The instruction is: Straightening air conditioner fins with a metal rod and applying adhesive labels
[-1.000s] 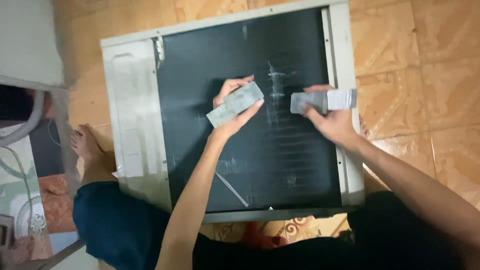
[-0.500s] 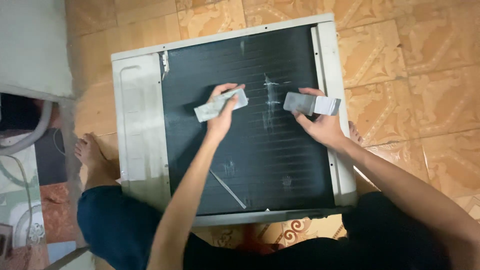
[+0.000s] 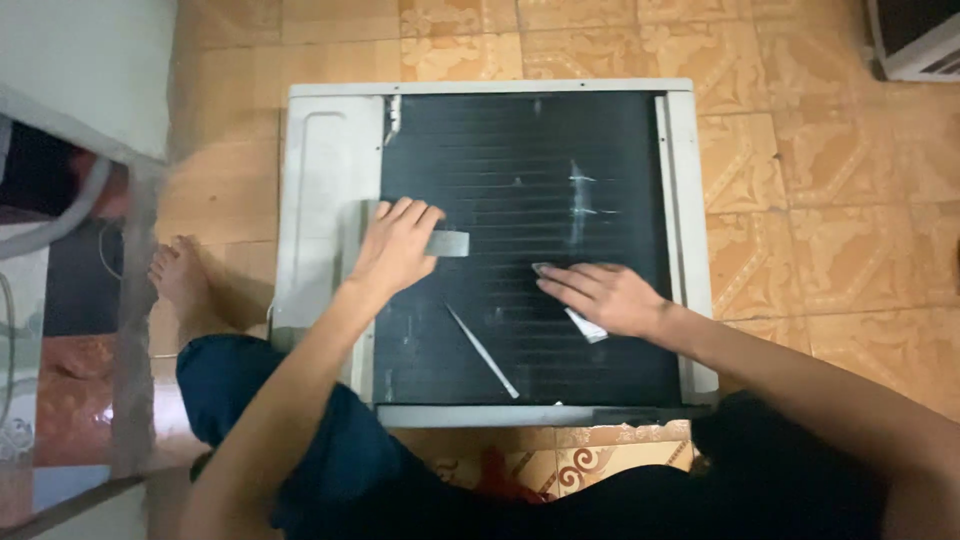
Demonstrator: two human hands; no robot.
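Presently logged: window-type air conditioner casing (image 3: 320, 200) lying flat on the orange tiled floor (image 3: 800, 150), centre of the frame, dark finned coil face (image 3: 520, 150) turned up.

Found the left hand (image 3: 395, 250) at the left edge of the coil, fingers curled down over a grey flat block (image 3: 450, 243), right end of the block showing past the fingertips. Grip closed, block pressed flat on the fins.

Found the right hand (image 3: 605, 298) right of centre, fingers stretched nearly flat and pointing left, with a pale flat piece (image 3: 585, 325) pinned under the palm, one corner poking out below the wrist. Could not tell whether the thumb gripped it or merely pressed it.

Noted pale scuff marks (image 3: 580, 195) in the upper right of the fins, above the right hand. Noted a thin white strip (image 3: 482, 350) lying diagonally on the coil, between the two forearms, touched by neither hand.

Judged the step in hand as working both flat pieces against the fin face. Judged that any further stroke would call for light, even pressure along the fin rows, thin fins bending easily.

Also recorded: bare foot (image 3: 180, 280) at the left beside the casing; corner of a second unit (image 3: 920, 40) at the upper right.
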